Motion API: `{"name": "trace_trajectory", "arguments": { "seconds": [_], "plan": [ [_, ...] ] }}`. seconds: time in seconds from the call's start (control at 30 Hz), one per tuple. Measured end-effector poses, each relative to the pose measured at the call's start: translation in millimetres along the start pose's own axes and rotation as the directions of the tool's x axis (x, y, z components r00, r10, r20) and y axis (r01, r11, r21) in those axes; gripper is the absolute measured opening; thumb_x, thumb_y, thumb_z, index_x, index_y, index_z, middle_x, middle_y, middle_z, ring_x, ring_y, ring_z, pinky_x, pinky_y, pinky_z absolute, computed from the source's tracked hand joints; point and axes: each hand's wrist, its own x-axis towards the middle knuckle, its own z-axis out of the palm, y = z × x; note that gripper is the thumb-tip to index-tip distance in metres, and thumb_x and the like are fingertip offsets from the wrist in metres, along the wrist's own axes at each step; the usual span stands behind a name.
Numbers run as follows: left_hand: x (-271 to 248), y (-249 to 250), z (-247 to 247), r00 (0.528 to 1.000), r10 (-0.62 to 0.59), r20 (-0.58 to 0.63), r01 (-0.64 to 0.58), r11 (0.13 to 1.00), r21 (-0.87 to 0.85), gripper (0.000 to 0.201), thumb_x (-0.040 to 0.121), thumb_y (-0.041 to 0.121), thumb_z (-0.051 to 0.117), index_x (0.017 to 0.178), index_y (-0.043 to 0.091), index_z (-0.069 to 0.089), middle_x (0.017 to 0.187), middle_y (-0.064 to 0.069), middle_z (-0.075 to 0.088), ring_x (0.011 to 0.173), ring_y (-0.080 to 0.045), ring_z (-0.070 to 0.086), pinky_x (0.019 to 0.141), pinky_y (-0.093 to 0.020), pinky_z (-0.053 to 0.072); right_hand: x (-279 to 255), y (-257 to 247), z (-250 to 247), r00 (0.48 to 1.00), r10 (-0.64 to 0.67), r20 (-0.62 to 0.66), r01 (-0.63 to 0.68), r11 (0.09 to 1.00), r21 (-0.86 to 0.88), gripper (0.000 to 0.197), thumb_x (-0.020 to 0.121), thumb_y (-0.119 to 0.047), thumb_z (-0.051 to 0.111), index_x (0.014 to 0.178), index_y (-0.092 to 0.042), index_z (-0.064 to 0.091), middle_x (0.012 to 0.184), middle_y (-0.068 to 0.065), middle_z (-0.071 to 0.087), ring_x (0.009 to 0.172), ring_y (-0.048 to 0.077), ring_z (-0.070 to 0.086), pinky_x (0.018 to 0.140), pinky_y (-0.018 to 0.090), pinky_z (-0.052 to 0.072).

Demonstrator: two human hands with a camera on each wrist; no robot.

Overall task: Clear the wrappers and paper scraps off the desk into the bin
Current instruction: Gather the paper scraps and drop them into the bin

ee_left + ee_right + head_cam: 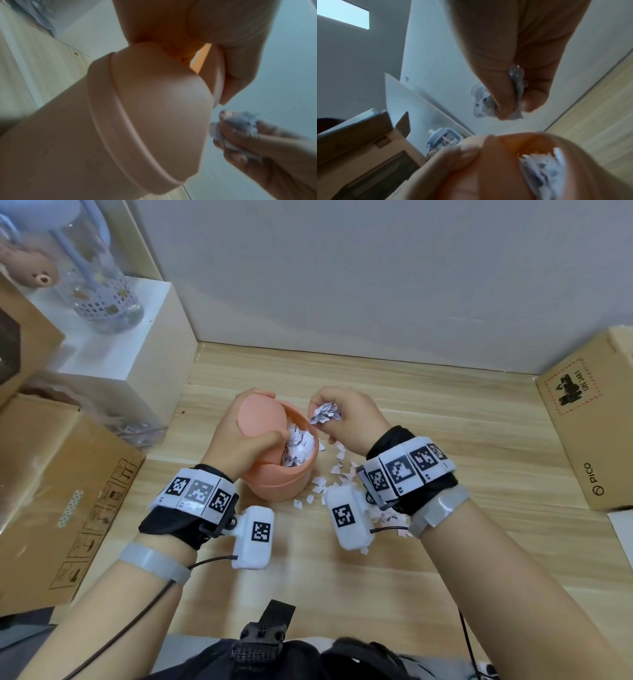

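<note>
Wood-grain tabletop (445, 440): left hand (236, 436) grips pink bin (281, 477), holding its swing lid tipped open. Right hand (346, 416) pinches wad of paper scraps (325, 412) just above the opening. Loose scraps (329, 481) beneath right wrist: feather-light, limp, likely scatter; best pinched in bunches.

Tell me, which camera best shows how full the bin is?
The head view: it looks down into the bin, showing scraps heaped to the rim. The right wrist view shows a blurred corner of that heap. The left wrist view shows only the bin's outside.
</note>
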Motion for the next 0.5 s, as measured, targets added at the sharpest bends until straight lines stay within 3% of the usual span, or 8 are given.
{"name": "trace_trajectory", "arguments": {
  "seconds": [0.07, 0.17, 0.33, 0.43, 0.5],
  "plan": [
    [0, 0, 0, 1.000, -0.002, 0.005, 0.002, 1.000, -0.011, 0.070, 0.045, 0.040, 0.068, 0.112, 0.027, 0.053, 0.118, 0.005, 0.058, 0.110, -0.020, 0.054, 0.097, -0.040, 0.044, 10, -15, 8, 0.996, -0.024, 0.082, 0.037, 0.987, -0.159, 0.012, 0.079, -0.009, 0.061, 0.091, -0.011, 0.063, 0.094, 0.010, 0.061, 0.075, 0.018, 0.055, 0.064, 0.024, 0.042],
    [-1, 1, 0, 1.000, -0.018, 0.013, 0.019, 0.999, -0.036, 0.070, 0.044, 0.040, 0.069, 0.111, 0.028, 0.053, 0.117, 0.003, 0.058, 0.110, -0.021, 0.055, 0.096, -0.041, 0.045, 16, -23, 20, 0.979, 0.023, 0.203, 0.054, 0.929, -0.365, 0.026, 0.074, -0.017, 0.067, 0.098, -0.009, 0.062, 0.102, 0.014, 0.061, 0.095, 0.030, 0.056, 0.072, 0.030, 0.040],
    [-1, 3, -2, 0.999, -0.025, 0.026, 0.026, 0.999, -0.036, 0.064, 0.044, 0.041, 0.069, 0.105, 0.037, 0.052, 0.118, 0.003, 0.059, 0.110, -0.023, 0.056, 0.097, -0.044, 0.046, 5, -22, 9, 0.979, 0.027, 0.200, 0.033, 0.957, -0.289, 0.050, 0.065, -0.011, 0.076, 0.112, -0.018, 0.059, 0.116, 0.007, 0.059, 0.102, 0.023, 0.056, 0.087, 0.034, 0.047],
    [-1, 3, -2, 0.999, -0.035, 0.029, 0.036, 0.999, -0.029, 0.059, 0.043, 0.042, 0.068, 0.100, 0.046, 0.051, 0.120, 0.004, 0.059, 0.111, -0.022, 0.056, 0.098, -0.045, 0.045, -6, -20, -3, 0.990, -0.028, 0.139, 0.051, 0.984, -0.169, 0.048, 0.065, -0.012, 0.078, 0.109, -0.019, 0.061, 0.115, 0.005, 0.059, 0.098, 0.019, 0.059, 0.088, 0.037, 0.049],
    [0, 3, -2, 0.999, -0.042, 0.025, 0.043, 0.999, -0.021, 0.057, 0.043, 0.042, 0.067, 0.097, 0.050, 0.050, 0.123, 0.005, 0.058, 0.112, -0.022, 0.054, 0.097, -0.045, 0.045, -13, -12, -7, 0.978, -0.078, 0.194, 0.119, 0.970, -0.211, 0.046, 0.068, -0.021, 0.077, 0.110, -0.021, 0.061, 0.115, 0.001, 0.060, 0.103, 0.015, 0.056, 0.094, 0.039, 0.046]
  ]
}}
